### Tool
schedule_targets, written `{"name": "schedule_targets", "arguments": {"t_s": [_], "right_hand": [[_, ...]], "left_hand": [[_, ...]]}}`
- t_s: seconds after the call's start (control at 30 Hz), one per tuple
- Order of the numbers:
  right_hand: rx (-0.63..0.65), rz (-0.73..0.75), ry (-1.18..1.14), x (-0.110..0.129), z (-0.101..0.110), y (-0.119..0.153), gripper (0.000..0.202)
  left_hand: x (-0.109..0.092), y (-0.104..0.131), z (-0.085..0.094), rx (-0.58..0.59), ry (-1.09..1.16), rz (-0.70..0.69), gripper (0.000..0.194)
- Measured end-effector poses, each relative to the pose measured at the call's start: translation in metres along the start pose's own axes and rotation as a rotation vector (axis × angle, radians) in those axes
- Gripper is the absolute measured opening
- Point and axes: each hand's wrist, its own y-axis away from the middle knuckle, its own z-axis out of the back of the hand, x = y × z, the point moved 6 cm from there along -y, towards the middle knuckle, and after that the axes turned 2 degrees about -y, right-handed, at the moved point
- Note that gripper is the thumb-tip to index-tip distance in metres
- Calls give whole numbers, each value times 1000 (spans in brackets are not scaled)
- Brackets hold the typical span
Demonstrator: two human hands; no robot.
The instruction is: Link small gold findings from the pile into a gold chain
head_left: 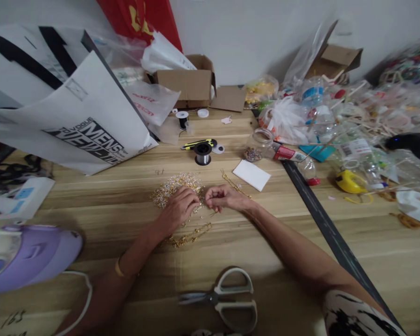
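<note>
My left hand (pixel 179 203) rests at the front edge of a loose pile of small gold and clear beads (pixel 177 183), its fingers curled and pressed together. Facing it, my right hand (pixel 223 197) is closed in a pinch. Whatever either set of fingertips holds is too small to make out. Below them lies a gold beaded chain (pixel 191 237), with a few stray beads near it. Another gold chain (pixel 233 181) runs beside my right wrist, partly under it.
Scissors (pixel 227 298) lie in front. Behind the beads are a wire spool (pixel 203 154), a yellow-black cutter (pixel 192 144), a white card (pixel 252 174) and a jar of beads (pixel 257 145). A paper bag (pixel 87 112) stands left; bottles and plastic clutter (pixel 357 135) fill the right.
</note>
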Motion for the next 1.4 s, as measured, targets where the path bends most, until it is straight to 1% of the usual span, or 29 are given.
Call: {"name": "schedule_targets", "arguments": {"t_s": [0.1, 0.2, 0.5, 0.67, 0.77, 0.83, 0.9, 0.97, 1.03, 1.1, 1.2, 1.3, 1.4], "right_hand": [[-7, 3, -9, -1, 0, -1, 26], [-21, 2, -4, -2, 1, -2, 25], [-16, 0, 73, -6, -1, -2, 23], [-6, -2, 91, -8, -3, -3, 20], [-19, -6, 99, -7, -3, -2, 20], [-20, -5, 95, -6, -3, -2, 22], [-10, 0, 84, -5, -3, -2, 23], [5, 7, 68, -4, -4, -1, 24], [11, 8, 51, -3, -3, -1, 24], [11, 6, 38, -2, -3, 0, 24], [7, 6, 36, 0, -4, 1, 24], [3, 11, 42, 3, -6, 1, 25], [-5, 15, 46, 4, -8, 1, 24]], "left_hand": [[1, 0, 0, -1, 11, 14, 13], [-1, 0, -1, 19, -35, 10, 14], [-8, 1, -3, 80, -203, -77, 18], [-8, 4, -4, 72, -237, -98, 19], [-8, 4, -2, 45, -186, -73, 20], [-7, 2, 2, -8, -87, -22, 18], [-6, 1, 8, -91, 42, 51, 13], [-2, 1, 11, -164, 171, 164, 7], [5, 3, 10, -214, 314, 325, 4], [12, 6, 5, -234, 478, 483, 9], [18, 10, -4, -249, 657, 631, 13], [21, 12, -10, -237, 737, 703, 14], [21, 12, -14, -209, 775, 725, 13]]}}
